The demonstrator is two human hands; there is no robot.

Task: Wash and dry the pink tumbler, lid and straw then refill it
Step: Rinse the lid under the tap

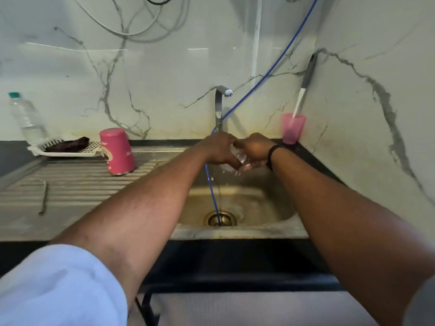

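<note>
Pink tumbler (pixel 117 151) stood upside down on the ribbed draining board (pixel 77 184), left of the sink basin (pixel 256 203) and well apart from both hands; its clear lid (pixel 239 158) was held over the basin, below the tap (pixel 221 102), with water dripping off it; left hand (pixel 217 149) was curled round the lid from the left; right hand (pixel 255 148) gripped it from the right, fingers bent, a dark band on that wrist; a thin straw (pixel 44 196) lay on the draining board, near left. Far left, a clear bottle (pixel 26 116) stood behind a white tray (pixel 68 149) bearing a dark cloth; far right, a pink cup (pixel 293 128) held a brush in the corner; a blue hose (pixel 213 196) ran down into the drain (pixel 220 217).
</note>
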